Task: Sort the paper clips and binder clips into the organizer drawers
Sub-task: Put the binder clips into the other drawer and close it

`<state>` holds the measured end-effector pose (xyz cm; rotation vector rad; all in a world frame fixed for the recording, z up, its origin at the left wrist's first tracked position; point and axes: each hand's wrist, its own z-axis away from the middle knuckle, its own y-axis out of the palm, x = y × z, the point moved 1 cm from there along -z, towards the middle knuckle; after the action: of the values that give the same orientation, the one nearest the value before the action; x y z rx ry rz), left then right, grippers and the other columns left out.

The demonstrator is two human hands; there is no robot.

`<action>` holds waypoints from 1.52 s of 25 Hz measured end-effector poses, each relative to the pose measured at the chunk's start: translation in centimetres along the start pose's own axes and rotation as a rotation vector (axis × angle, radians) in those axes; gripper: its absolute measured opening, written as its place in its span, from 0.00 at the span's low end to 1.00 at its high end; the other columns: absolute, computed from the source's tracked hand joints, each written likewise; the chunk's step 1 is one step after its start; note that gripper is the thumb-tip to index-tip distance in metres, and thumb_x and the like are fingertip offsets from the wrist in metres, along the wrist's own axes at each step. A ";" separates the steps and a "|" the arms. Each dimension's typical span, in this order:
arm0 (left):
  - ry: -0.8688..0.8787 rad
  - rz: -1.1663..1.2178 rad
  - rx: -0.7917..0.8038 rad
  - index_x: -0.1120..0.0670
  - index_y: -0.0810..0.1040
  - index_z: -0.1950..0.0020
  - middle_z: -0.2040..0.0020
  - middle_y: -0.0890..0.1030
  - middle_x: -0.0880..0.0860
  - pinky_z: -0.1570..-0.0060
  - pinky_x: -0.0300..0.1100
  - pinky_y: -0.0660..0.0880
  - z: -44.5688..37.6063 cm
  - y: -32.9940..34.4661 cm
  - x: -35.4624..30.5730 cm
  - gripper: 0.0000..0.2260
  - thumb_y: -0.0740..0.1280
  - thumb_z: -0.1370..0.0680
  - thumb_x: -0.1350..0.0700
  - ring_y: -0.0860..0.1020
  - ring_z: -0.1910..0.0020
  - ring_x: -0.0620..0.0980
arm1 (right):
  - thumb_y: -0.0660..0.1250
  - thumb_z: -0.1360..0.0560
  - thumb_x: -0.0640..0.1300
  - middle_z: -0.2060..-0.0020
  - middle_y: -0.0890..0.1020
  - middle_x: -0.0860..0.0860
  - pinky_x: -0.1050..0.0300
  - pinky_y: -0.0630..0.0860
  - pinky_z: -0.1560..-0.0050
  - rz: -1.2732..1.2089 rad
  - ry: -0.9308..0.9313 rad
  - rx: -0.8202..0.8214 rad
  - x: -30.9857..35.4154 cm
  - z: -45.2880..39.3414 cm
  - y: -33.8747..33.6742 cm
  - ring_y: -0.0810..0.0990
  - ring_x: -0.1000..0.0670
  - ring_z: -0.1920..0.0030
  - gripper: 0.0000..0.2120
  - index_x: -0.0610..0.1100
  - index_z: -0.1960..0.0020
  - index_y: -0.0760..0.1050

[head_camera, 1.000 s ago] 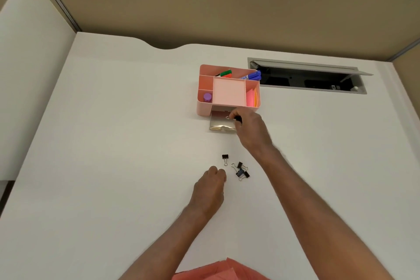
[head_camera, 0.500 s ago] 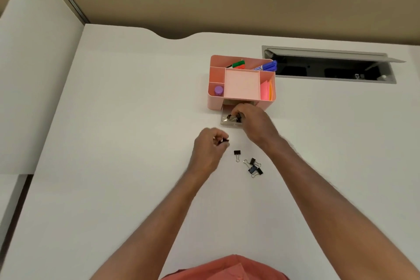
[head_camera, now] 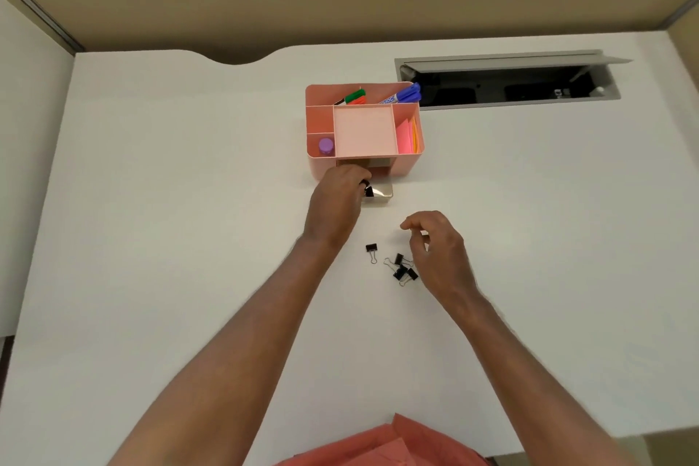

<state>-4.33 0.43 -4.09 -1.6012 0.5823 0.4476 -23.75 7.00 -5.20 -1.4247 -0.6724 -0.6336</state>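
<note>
Your left hand (head_camera: 336,200) pinches a clip (head_camera: 368,191) over the open drawer (head_camera: 380,193); release early and it bounces out. Right hand (head_camera: 435,246) hovers loosely curled, empty, over four clips (head_camera: 401,268) on the surface (head_camera: 189,238).

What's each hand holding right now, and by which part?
The left hand pinches a small black binder clip by its edge over the open drawer. The right hand holds nothing.

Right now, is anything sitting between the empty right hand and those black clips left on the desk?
Nothing visible does. The right hand hovers with loosely curled fingers beside the clustered binder clips, only bare white desk between them. A single binder clip lies apart to their left. The left hand is away at the open drawer.
</note>
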 end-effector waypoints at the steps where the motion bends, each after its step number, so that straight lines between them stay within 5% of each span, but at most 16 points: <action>1: 0.017 -0.009 -0.012 0.55 0.82 0.45 0.48 0.83 0.51 0.48 0.45 0.75 0.4 0.0 0.0 0.08 0.65 0.20 0.62 0.77 0.47 0.53 | 0.63 0.20 0.34 0.49 0.78 0.59 0.65 0.78 0.50 -0.012 0.032 -0.001 -0.5 0.6 -0.2 0.79 0.59 0.47 0.14 0.52 0.48 0.78; 5: 0.089 0.054 -0.068 0.54 0.82 0.46 0.48 0.81 0.50 0.49 0.41 0.74 4.1 0.7 -1.1 0.07 0.68 0.21 0.62 0.76 0.47 0.50 | 0.66 0.22 0.37 0.38 0.76 0.59 0.59 0.78 0.44 0.025 0.146 0.129 -1.8 3.2 -0.4 0.77 0.53 0.39 0.18 0.55 0.37 0.75; 8: 0.011 0.041 0.167 0.52 0.78 0.36 0.40 0.77 0.49 0.49 0.45 0.78 8.4 2.3 -1.4 0.13 0.67 0.20 0.59 0.75 0.41 0.49 | 0.66 0.25 0.37 0.24 0.65 0.57 0.56 0.74 0.37 0.357 0.009 0.342 -1.4 5.3 0.5 0.64 0.50 0.28 0.34 0.54 0.22 0.63; 11: -0.071 -0.012 0.323 0.53 0.72 0.27 0.34 0.72 0.51 0.45 0.48 0.78 11.1 3.7 -1.0 0.20 0.67 0.20 0.58 0.72 0.36 0.52 | 0.61 0.24 0.33 0.21 0.62 0.54 0.53 0.77 0.40 0.555 -0.065 0.391 -0.6 5.9 1.3 0.64 0.45 0.27 0.35 0.52 0.20 0.61; 18: -0.129 0.033 0.336 0.54 0.78 0.42 0.46 0.76 0.52 0.53 0.45 0.75 9.9 3.7 -0.7 0.08 0.67 0.21 0.61 0.76 0.50 0.52 | 0.65 0.22 0.32 0.39 0.77 0.49 0.49 0.79 0.55 0.374 0.005 0.302 -0.3 5.0 0.6 0.74 0.44 0.41 0.16 0.43 0.37 0.79; 24: -0.188 0.119 0.268 0.53 0.76 0.54 0.57 0.74 0.47 0.60 0.39 0.67 10.5 3.8 -0.3 0.05 0.67 0.22 0.62 0.72 0.59 0.47 | 0.65 0.25 0.33 0.51 0.73 0.51 0.52 0.77 0.54 0.248 0.141 0.332 -0.2 4.5 0.2 0.75 0.46 0.49 0.08 0.44 0.50 0.77; 28: -0.280 0.264 0.276 0.50 0.76 0.50 0.55 0.77 0.44 0.59 0.35 0.69 11.5 3.8 -0.4 0.06 0.68 0.22 0.60 0.73 0.60 0.41 | 0.64 0.27 0.34 0.52 0.73 0.51 0.51 0.76 0.56 0.306 0.170 0.337 0.0 4.2 0.6 0.74 0.46 0.50 0.10 0.44 0.48 0.77; 33: -0.105 0.069 0.427 0.49 0.75 0.34 0.42 0.76 0.48 0.51 0.45 0.76 12.5 4.1 -1.6 0.15 0.68 0.20 0.57 0.74 0.46 0.47 | 0.63 0.28 0.32 0.53 0.77 0.52 0.52 0.75 0.55 0.234 0.211 0.299 -0.3 4.0 0.4 0.76 0.47 0.52 0.12 0.46 0.50 0.78; 38: -0.065 -0.042 0.413 0.54 0.77 0.43 0.45 0.74 0.51 0.57 0.49 0.77 11.7 4.1 -2.2 0.07 0.69 0.21 0.56 0.75 0.49 0.52 | 0.67 0.26 0.33 0.57 0.85 0.56 0.69 0.72 0.61 0.017 0.372 0.259 0.0 1.6 -1.0 0.81 0.60 0.58 0.14 0.51 0.54 0.83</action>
<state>-7.96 12.06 -7.36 -1.1982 0.5501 0.3214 -24.56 8.52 -4.42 -1.0356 -0.4284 -0.7452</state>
